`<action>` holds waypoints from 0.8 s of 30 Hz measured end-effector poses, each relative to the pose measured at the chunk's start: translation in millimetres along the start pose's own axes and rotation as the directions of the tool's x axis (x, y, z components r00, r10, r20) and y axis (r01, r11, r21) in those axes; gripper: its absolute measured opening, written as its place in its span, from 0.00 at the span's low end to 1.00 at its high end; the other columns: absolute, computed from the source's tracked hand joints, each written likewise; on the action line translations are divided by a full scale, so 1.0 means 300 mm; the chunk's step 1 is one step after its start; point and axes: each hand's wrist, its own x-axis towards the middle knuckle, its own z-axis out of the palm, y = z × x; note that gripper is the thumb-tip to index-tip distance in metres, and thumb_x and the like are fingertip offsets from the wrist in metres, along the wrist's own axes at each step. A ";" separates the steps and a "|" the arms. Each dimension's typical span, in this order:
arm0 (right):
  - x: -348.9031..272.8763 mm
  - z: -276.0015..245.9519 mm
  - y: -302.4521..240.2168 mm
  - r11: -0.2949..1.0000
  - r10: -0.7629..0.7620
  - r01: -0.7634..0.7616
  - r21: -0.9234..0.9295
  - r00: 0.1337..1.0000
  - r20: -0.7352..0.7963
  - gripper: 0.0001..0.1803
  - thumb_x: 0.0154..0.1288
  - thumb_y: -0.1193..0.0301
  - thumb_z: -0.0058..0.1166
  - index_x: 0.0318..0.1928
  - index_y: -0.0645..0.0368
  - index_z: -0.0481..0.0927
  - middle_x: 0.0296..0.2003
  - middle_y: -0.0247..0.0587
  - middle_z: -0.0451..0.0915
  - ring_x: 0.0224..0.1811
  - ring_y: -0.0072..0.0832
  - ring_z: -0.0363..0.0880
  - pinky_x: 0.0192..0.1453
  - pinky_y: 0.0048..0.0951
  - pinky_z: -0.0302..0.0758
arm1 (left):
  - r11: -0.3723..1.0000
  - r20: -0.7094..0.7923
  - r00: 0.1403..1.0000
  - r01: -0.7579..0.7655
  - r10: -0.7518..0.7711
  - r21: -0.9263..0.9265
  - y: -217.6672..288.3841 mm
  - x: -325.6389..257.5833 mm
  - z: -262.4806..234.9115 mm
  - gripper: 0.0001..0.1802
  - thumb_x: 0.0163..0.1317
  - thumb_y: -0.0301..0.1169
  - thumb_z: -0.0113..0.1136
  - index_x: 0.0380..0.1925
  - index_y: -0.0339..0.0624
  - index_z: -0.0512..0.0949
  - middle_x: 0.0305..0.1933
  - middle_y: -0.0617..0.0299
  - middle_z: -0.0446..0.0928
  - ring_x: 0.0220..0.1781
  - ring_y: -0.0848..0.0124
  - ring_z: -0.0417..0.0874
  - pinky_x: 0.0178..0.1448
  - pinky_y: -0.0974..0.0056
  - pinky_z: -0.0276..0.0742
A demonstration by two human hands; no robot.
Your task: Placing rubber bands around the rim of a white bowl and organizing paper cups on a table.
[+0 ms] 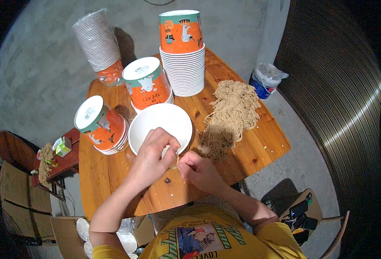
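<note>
My left hand (155,153) and my right hand (199,172) are both closed in a pinch, close together near the table's front edge. A short piece of thin tan cord (178,156) runs between their fingertips, at the near rim of a white-lined paper bucket (156,118). The bucket's open mouth faces up toward me, and my left hand covers part of its near side. The ends of the cord are hidden in my fingers. To the right, a heap of tan cord strands (233,110) lies on the wooden table (264,144).
Upside-down orange and green paper buckets stand in a short stack (102,127), a middle stack (149,86) and a tall stack (183,64). A plastic-wrapped stack (97,41) leans at the back left. Beyond the table stand a lined pail (266,82) and, front right, a chair (315,211).
</note>
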 end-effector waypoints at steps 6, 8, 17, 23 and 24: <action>0.003 0.019 0.024 0.988 -0.058 0.054 -0.141 0.998 -0.025 0.08 0.66 0.70 0.48 0.30 0.58 0.68 0.22 0.27 0.65 0.26 0.15 0.64 0.30 0.22 0.65 | 0.990 -0.029 0.998 -0.055 0.059 0.128 0.012 -0.004 0.005 0.05 0.52 0.20 0.57 0.28 0.37 0.71 0.34 0.54 0.69 0.41 0.54 0.71 0.45 0.56 0.68; 0.003 0.028 0.023 0.987 -0.101 0.098 -0.124 0.995 -0.019 0.08 0.65 0.70 0.48 0.30 0.59 0.68 0.22 0.27 0.65 0.26 0.16 0.64 0.30 0.22 0.65 | 0.980 -0.054 0.991 -0.108 0.119 0.168 0.012 -0.012 0.009 0.05 0.52 0.19 0.56 0.28 0.37 0.71 0.34 0.54 0.69 0.41 0.54 0.71 0.45 0.56 0.68; -0.060 0.060 0.000 0.966 -0.215 0.202 -0.163 0.974 -0.068 0.11 0.66 0.64 0.50 0.38 0.59 0.76 0.26 0.39 0.75 0.27 0.23 0.73 0.33 0.28 0.71 | 0.991 -0.355 0.933 -0.017 0.064 0.134 0.003 -0.068 0.014 0.04 0.55 0.19 0.55 0.32 0.36 0.74 0.34 0.52 0.70 0.37 0.56 0.72 0.42 0.58 0.70; -0.127 0.044 -0.023 0.806 -0.356 0.300 -0.510 0.934 -0.013 0.10 0.63 0.67 0.54 0.37 0.62 0.77 0.33 0.47 0.78 0.35 0.41 0.78 0.43 0.36 0.75 | 0.805 -0.311 0.808 0.301 -0.500 -0.512 0.049 -0.265 0.091 0.05 0.66 0.27 0.50 0.38 0.37 0.72 0.36 0.64 0.72 0.38 0.76 0.72 0.43 0.70 0.68; -0.137 0.043 -0.033 0.811 -0.320 0.276 -0.516 0.948 0.004 0.09 0.63 0.68 0.55 0.37 0.62 0.77 0.34 0.47 0.78 0.37 0.43 0.78 0.44 0.38 0.75 | 0.616 -0.112 0.767 0.408 -0.631 -0.674 0.069 -0.263 0.099 0.08 0.67 0.30 0.51 0.38 0.37 0.74 0.35 0.67 0.74 0.37 0.78 0.71 0.43 0.73 0.68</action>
